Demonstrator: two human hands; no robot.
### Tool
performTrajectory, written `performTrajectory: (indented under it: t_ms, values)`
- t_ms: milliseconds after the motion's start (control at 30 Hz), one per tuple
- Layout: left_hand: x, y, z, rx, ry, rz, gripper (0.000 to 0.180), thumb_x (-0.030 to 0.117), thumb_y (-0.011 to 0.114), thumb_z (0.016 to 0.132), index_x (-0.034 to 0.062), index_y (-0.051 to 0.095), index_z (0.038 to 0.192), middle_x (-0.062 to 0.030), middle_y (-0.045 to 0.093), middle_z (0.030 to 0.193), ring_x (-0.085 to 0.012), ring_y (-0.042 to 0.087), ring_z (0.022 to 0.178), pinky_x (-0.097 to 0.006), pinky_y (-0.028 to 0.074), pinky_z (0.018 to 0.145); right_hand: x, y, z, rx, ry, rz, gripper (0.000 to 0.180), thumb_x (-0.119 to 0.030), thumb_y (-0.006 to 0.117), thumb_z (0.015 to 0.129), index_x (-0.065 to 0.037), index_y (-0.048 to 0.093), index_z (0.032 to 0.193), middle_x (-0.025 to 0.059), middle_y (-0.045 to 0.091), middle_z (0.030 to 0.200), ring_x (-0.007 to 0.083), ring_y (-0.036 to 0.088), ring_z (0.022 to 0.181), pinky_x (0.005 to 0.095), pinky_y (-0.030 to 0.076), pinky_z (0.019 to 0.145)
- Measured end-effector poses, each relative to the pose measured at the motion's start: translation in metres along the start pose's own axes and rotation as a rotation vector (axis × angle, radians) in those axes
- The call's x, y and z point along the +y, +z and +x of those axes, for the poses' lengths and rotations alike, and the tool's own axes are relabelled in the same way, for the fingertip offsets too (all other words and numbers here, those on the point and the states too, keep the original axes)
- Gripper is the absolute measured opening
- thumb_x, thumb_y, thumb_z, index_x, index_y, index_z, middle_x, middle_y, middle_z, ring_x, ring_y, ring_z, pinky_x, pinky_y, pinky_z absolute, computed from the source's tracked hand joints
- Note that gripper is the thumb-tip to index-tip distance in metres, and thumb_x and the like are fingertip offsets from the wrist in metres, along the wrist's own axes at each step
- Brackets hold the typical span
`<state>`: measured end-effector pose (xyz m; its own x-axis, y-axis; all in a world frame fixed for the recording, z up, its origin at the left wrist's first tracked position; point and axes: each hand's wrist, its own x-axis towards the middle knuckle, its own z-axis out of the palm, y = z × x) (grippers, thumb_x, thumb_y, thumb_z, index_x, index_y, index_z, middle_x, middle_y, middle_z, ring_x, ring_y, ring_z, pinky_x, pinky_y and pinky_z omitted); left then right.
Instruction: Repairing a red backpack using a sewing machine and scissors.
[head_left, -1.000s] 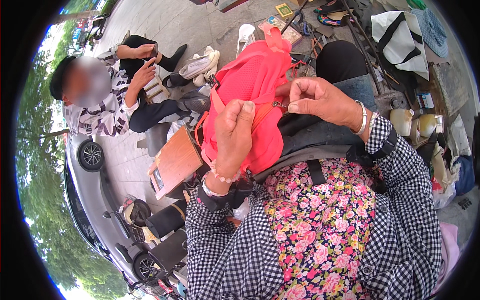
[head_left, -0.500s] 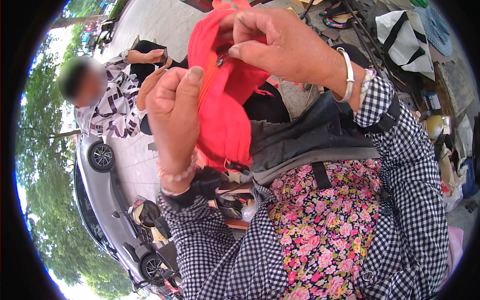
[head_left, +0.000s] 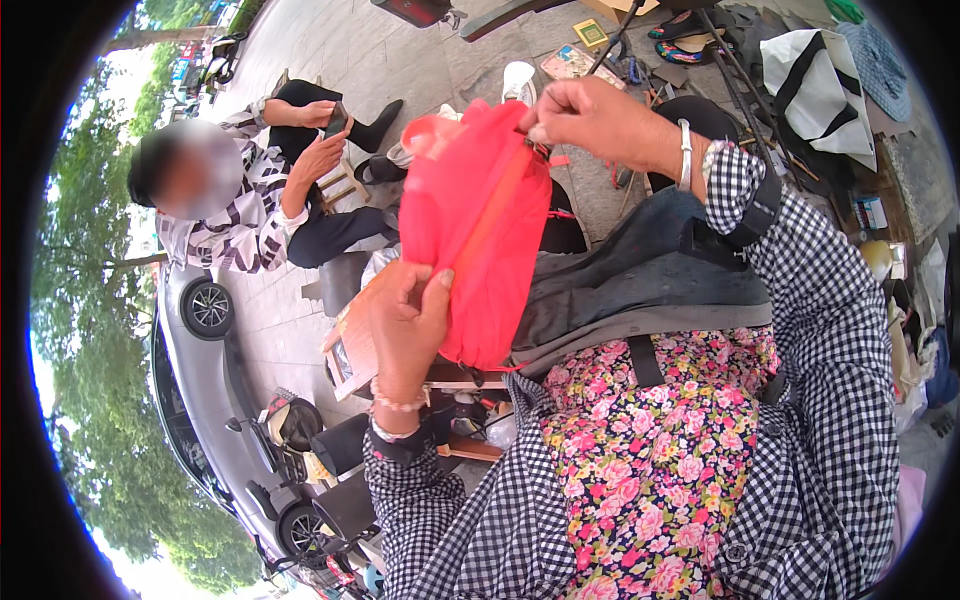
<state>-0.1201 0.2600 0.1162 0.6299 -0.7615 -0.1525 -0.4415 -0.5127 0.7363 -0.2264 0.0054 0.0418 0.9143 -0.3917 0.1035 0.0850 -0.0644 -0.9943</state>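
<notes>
Left hand pinches the red bag; orange zipper runs from those fingertips toward the pinched fingers of the right hand.

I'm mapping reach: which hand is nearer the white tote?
Right. The right hand is left of the white tote; the left hand, on the red bag, is farther left.

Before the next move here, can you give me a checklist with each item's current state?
1. Left hand gripping the red bag: ok, pinching near the lower end of its orange strip.
2. Right hand on the bag: ok, pinching at the strip's upper end.
3. Strip fairly straight between both hands: ok.
4. Bag's inside empty: cannot tell, it is out of sight.
5. Other person's hands clear of the bag: ok, they are at a phone.
</notes>
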Motion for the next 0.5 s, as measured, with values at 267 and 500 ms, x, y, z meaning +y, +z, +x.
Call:
performTrajectory:
  t_ms: [267, 500]
  values:
    - [0.061, -0.013, 0.061, 0.359, 0.739, 0.813, 0.013, 0.009, 0.061, 0.073, -0.0017, 0.058, 0.081, -0.0123, 0.056, 0.067, -0.0232, 0.056, 0.061, -0.031, 0.044, 0.058, -0.072, 0.025, 0.027, -0.133, -0.17, -0.104, 0.019, -0.018, 0.058, 0.077, 0.0, 0.056, 0.075, 0.0051, 0.057, 0.071, 0.0087, 0.052, 0.057, 0.0215, 0.042, 0.052]
    - [0.055, -0.1, 0.042, 0.373, 0.499, 0.265, 0.012, 0.008, 0.053, 0.082, -0.0026, 0.057, 0.082, -0.0023, 0.058, 0.075, -0.0076, 0.05, 0.069, -0.02, 0.039, 0.064, 0.009, 0.035, 0.037, -0.141, 0.015, -0.208, 0.022, -0.016, 0.06, 0.074, 0.0, 0.055, 0.088, 0.0091, 0.059, 0.085, 0.0193, 0.059, 0.079, 0.0276, 0.047, 0.065]
